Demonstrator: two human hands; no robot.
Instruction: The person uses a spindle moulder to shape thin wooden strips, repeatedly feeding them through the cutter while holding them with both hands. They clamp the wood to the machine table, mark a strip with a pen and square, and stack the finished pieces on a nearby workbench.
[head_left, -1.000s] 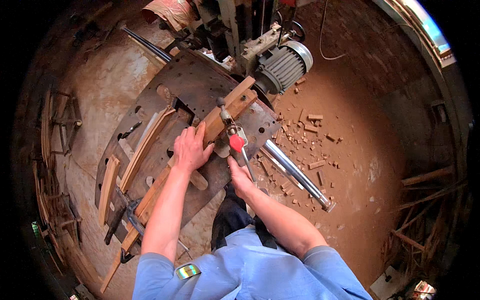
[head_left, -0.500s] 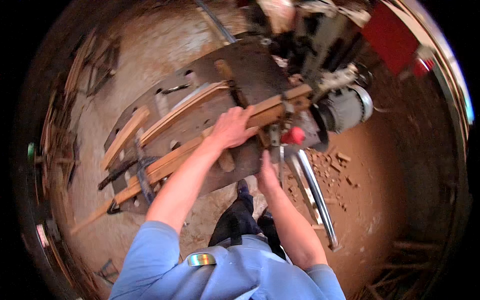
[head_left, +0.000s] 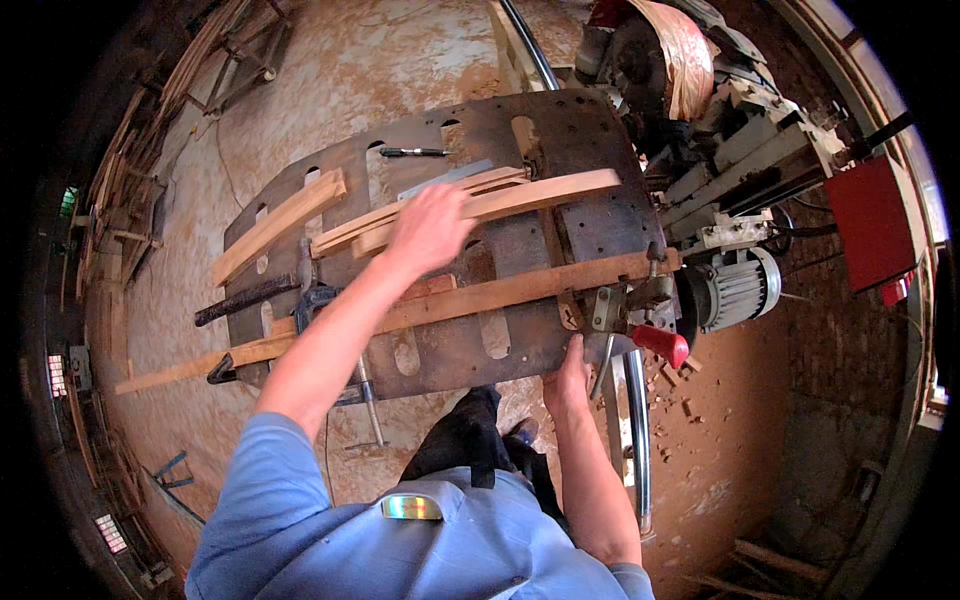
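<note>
My left hand point(head_left: 430, 230) is closed round a pale, slightly curved wooden strip point(head_left: 550, 193), held over the dark metal table point(head_left: 590, 130). Close beside the held piece lie thin wooden strips point(head_left: 345, 236), with a grey metal ruler-like bar point(head_left: 455, 174) just behind. My right hand point(head_left: 567, 382) is at the table's front edge, its thumb up against the rim and the other fingers hidden below. Just right of that thumb sits a toggle clamp with a red handle point(head_left: 660, 344). It stands at the right end of a long wooden rail point(head_left: 520, 290) lying across the table.
Another wooden piece point(head_left: 280, 225) and a black marker point(head_left: 414, 152) lie on the slotted table. A bar clamp point(head_left: 318, 297) grips near the rail's left part. At right are a grey motor point(head_left: 742, 290) and a red panel point(head_left: 876, 225). Wood offcuts point(head_left: 690, 408) litter the floor.
My left hand has carried the wooden strip from beside the clamp back and left toward the other strips. The red handle now points right. My right hand stays near the front edge; the view has turned.
</note>
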